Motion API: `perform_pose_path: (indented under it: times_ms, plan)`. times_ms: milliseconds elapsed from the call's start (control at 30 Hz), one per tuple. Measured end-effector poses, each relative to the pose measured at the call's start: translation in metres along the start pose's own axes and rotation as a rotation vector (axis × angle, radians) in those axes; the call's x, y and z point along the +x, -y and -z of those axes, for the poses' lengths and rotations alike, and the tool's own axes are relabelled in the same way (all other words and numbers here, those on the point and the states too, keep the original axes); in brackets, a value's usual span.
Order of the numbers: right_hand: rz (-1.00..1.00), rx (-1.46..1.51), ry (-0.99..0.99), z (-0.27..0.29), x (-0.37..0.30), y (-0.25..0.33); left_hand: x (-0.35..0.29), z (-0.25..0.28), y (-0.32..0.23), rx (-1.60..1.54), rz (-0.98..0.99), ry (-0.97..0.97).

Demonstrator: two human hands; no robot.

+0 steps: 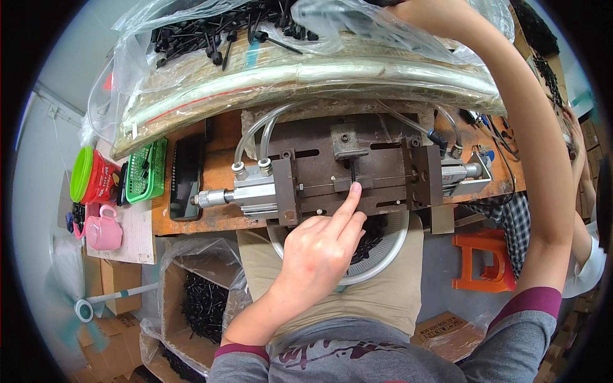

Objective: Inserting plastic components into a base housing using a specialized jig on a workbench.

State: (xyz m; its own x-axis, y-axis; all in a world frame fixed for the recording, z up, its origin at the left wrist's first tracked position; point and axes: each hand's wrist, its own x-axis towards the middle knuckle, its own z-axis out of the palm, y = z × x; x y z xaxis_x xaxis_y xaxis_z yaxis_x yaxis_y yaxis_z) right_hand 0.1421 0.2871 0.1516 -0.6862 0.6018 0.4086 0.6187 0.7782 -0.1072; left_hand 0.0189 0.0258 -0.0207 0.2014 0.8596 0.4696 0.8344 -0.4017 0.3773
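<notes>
My left hand (322, 249) reaches over the near edge of a dark metal fixture (377, 167). Its index finger is stretched out, with the tip at a thin black pin-like part (353, 168) standing in the middle of the fixture; the other fingers are partly curled, and the thumb is hidden. My right hand (415, 11) is stretched to the top edge of the view, by a clear plastic bag (357, 25). Its fingers are cut off or hidden there. Beside the bag lies a heap of black stemmed parts (211, 35).
Pneumatic cylinders (255, 195) with clear hoses flank the fixture. Below it, a pale basin (383, 265) holds black parts on my lap. A lined carton (182, 249) of black pieces stands lower left, an orange stool (482, 262) right. Another person's arm (578, 143) shows far right.
</notes>
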Motion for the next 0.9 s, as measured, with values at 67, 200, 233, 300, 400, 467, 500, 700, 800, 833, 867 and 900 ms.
perform_pose_path:
  times_ms: [67, 200, 233, 300, 400, 467, 500, 700, 800, 833, 867, 900]
  plan:
    - [0.022, -0.164, 0.019, 0.006, -0.002, -0.01, -0.002, 0.004, -0.001, -0.014, -0.023, 0.012]
    - [-0.008, -0.171, 0.036, 0.003, -0.011, -0.038, -0.007, 0.014, -0.007, -0.114, -0.031, 0.062]
    - [-0.047, -0.119, -0.022, 0.003, -0.014, -0.037, -0.009, 0.017, -0.007, -0.147, -0.041, 0.078]
    - [-0.364, 0.217, 0.087, 0.017, -0.016, -0.023, -0.012, 0.021, -0.009, -0.185, -0.055, 0.118]
    - [-0.438, 0.485, -0.193, 0.022, -0.022, -0.023, -0.017, 0.023, -0.01, -0.228, -0.058, 0.176]
    - [-0.39, 0.702, -0.218, 0.026, -0.027, -0.027, -0.018, 0.025, -0.01, -0.246, -0.054, 0.216]
    - [-0.364, 0.803, -0.214, 0.027, -0.028, -0.031, -0.017, 0.026, -0.01, -0.254, -0.051, 0.234]
    - [-0.408, 1.127, -0.196, 0.027, -0.048, -0.012, 0.002, 0.036, -0.004, -0.329, 0.016, -0.075]
    - [-0.337, 0.926, -0.071, 0.011, -0.085, -0.006, 0.019, 0.053, 0.007, -0.44, 0.097, -0.307]
    - [-0.322, 1.071, 0.023, 0.008, -0.095, 0.022, 0.025, 0.057, 0.007, -0.525, 0.132, -0.339]
    - [-0.328, 1.198, 0.116, 0.008, -0.105, 0.049, 0.032, 0.059, 0.006, -0.627, 0.163, -0.368]
    - [-0.353, 1.203, 0.173, 0.0, -0.114, 0.062, 0.034, 0.065, 0.002, -0.735, 0.169, -0.323]
